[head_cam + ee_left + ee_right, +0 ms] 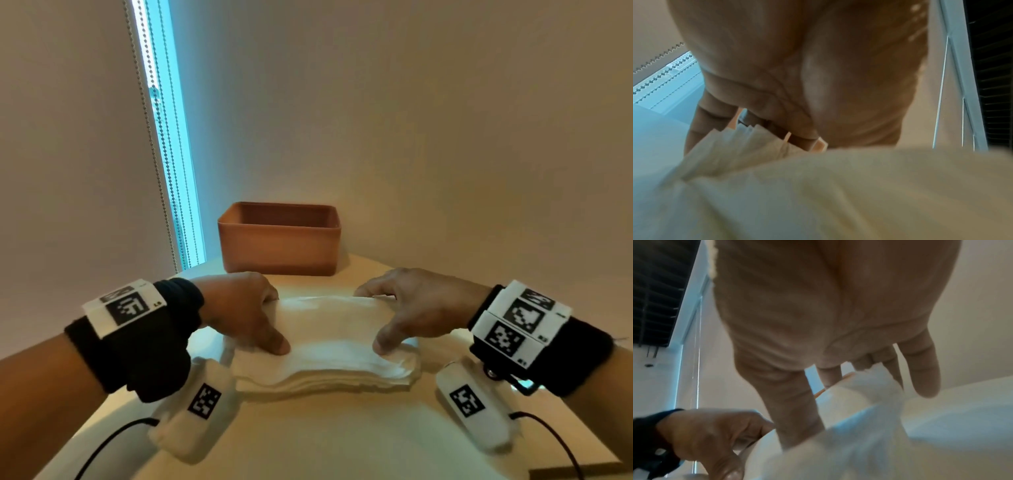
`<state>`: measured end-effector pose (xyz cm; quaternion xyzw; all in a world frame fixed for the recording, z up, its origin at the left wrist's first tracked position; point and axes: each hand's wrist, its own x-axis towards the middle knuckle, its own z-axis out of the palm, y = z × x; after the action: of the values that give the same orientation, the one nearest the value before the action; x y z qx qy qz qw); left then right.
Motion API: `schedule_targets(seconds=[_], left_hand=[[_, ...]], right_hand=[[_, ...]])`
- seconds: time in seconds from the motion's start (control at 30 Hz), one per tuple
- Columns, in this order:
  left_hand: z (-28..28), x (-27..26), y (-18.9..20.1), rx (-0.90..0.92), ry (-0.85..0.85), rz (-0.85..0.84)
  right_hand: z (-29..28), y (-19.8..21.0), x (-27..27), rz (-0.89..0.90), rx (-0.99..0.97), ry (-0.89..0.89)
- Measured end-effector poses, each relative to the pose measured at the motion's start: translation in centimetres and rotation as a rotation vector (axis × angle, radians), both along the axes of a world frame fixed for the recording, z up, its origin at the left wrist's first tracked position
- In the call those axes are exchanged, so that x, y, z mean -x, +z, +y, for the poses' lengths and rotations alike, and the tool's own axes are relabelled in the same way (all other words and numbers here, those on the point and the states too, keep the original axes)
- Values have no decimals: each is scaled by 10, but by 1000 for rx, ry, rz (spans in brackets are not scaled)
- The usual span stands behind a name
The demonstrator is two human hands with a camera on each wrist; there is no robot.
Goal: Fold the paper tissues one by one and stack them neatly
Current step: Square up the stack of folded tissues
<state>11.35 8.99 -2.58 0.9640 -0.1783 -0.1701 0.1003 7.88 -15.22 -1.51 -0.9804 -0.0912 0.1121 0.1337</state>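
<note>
A stack of white paper tissues [325,373] lies on the pale table [325,442] in front of me. The top tissue [329,325] bulges up, with its far edge raised. My left hand [270,322] grips its left end, thumb pressed on the near part and fingers curled over the far edge [764,129]. My right hand [373,318] holds the right end the same way, and its fingers [890,368] pinch the lifted far edge of the tissue [869,402]. In the right wrist view the left hand [715,431] appears at lower left.
An open terracotta box [279,245] stands just behind the stack against the wall. A window strip with bead chains [161,154] runs down at the back left. Black cables [113,442] trail from both wrists across the table's near part.
</note>
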Motion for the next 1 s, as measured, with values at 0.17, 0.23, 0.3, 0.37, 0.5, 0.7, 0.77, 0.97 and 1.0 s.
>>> schedule_targets(seconds=[0.17, 0.23, 0.3, 0.37, 0.5, 0.7, 0.77, 0.97, 1.0], left_hand=[[-11, 6, 10, -63, -16, -113], [-12, 9, 10, -80, -23, -172], [-12, 10, 9, -91, -22, -217], [-12, 12, 7, -97, -17, -235], [-13, 13, 5, -95, -6, -241], [-13, 10, 5, -89, -6, -188], [-13, 9, 5, -90, -9, -170], [-11, 5, 2, -98, -51, -122], [-10, 3, 1, -86, -54, -98]], right_hand=[[8, 5, -4, -20, 5, 44], [10, 3, -4, -20, 0, 62], [11, 2, -4, -43, -9, 76], [10, 3, -4, -86, -31, 95], [11, 0, -6, -116, -27, 97], [15, -6, -11, -73, -30, 94], [15, -6, -12, -55, -49, 87], [14, -10, -16, -29, -35, 70], [14, -9, -16, -11, -47, 58]])
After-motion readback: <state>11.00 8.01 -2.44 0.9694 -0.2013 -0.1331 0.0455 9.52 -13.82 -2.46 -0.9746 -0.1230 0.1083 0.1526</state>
